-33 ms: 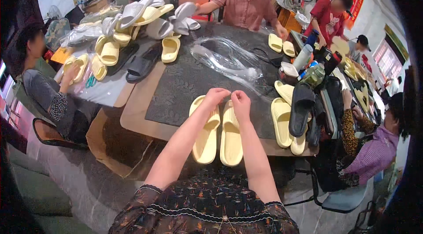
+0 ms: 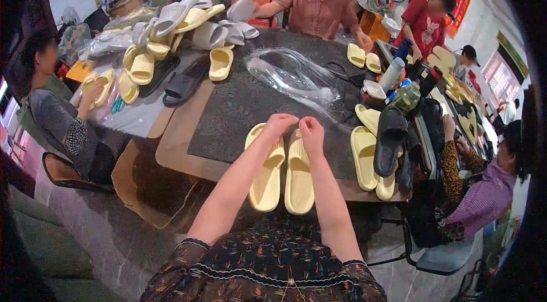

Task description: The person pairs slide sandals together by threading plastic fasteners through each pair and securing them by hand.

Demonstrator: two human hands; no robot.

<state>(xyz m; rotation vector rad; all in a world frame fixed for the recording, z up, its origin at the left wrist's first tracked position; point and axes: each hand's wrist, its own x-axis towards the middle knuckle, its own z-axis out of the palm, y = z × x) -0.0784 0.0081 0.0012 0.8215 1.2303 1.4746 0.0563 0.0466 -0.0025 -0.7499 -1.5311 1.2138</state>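
Note:
A pair of pale yellow slide slippers lies side by side at the table's near edge, toes pointing away from me. Over the toe of the left slipper (image 2: 266,188) is my left hand (image 2: 281,124), its fingers pinched together. My right hand (image 2: 311,130) hovers over the toe of the right slipper (image 2: 299,188), its fingers drawn into a pinch as well. The fingertips of both hands nearly meet between the two toes. Whatever they hold, if anything, is too small to make out. Both forearms partly cover the slippers' straps.
Clear plastic bags (image 2: 296,77) lie beyond my hands on the dark mat (image 2: 222,114). To the right are more yellow slippers (image 2: 364,157), a black slipper (image 2: 391,140) and bottles (image 2: 392,73). A slipper pile (image 2: 171,26) rises at the left. Several co-workers sit or stand around.
My hands and the yellow pair keep their places. Across the table, a co-worker's hand with a grey slipper has shifted slightly; at the far right, slippers in another person's hands have moved.

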